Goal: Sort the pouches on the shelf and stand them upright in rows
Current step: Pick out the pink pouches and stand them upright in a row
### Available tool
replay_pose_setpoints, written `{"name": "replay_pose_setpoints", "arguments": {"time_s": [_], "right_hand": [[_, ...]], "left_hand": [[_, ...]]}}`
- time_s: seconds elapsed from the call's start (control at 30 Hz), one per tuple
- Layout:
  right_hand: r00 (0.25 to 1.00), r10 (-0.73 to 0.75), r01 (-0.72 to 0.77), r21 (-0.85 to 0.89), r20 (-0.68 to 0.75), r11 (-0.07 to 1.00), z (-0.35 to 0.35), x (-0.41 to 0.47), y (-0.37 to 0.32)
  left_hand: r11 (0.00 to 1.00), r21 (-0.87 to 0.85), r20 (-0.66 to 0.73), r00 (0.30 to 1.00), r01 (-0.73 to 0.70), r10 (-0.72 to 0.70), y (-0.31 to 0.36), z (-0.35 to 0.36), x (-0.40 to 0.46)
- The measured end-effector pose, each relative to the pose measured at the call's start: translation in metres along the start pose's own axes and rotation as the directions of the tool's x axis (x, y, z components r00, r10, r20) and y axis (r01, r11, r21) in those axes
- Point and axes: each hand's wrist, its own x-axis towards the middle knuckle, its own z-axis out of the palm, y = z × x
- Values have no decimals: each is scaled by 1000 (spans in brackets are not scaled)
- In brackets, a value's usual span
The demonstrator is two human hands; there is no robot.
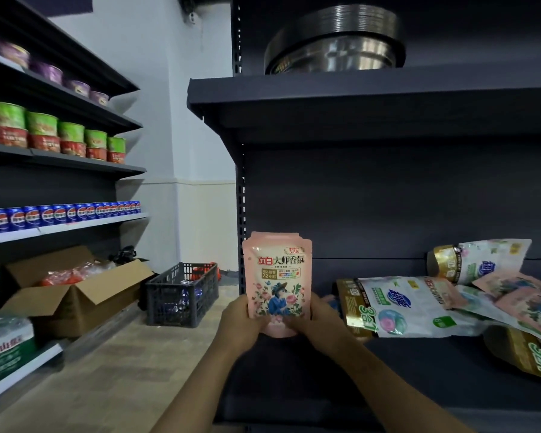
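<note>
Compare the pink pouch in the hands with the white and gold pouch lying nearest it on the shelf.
The pink pouch is upright, gripped by the left hand and right hand; the white and gold pouch lies flat, untouched. The pink pouch shows flowers and a blue figure; the white and gold pouch shows "3合1". Both are printed, sealed pouches.

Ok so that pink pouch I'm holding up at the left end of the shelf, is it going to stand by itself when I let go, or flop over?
The pink pouch keeps a flat upright face while the left hand and right hand grip only its base, so it is probably fairly stiff. Its narrow bottom could tip with a nudge. The pile of pouches lies slumped, so the film is probably soft.
</note>
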Motion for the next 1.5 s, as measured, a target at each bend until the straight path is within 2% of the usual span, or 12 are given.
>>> {"name": "replay_pose_setpoints", "arguments": {"time_s": [0.17,0.37,0.53,0.93,1.1,1.17,1.27,1.37,1.5], "right_hand": [[998,18,-25,-134,-55,991,6,8,7],[998,54,-55,-185,-7,981,10,19,17],[998,69,-69,-215,-11,974,16,21,16],[998,61,-66,-234,-29,970,18,17,11],[1000,26,-30,-276,-18,961,15,11,7],[1000,-9,0,-346,-24,938,9,8,4],[997,-79,52,-557,-24,829,-5,6,6],[998,-57,34,-832,2,554,-15,5,12],[1000,27,-1,-959,7,283,-23,1,9]], "left_hand": [[998,16,3,999,53,-53,-1,8,3],[997,0,105,992,73,-73,-9,9,9],[994,-54,126,989,91,-83,-21,4,19],[995,-6,101,990,95,-94,-16,3,12],[998,2,106,992,65,-65,-21,4,15],[999,24,84,995,49,-51,-20,5,11],[998,33,57,997,54,-56,-18,7,5],[999,38,21,999,24,-25,-15,9,1],[998,54,-145,989,-33,41,-12,12,-6]]}}
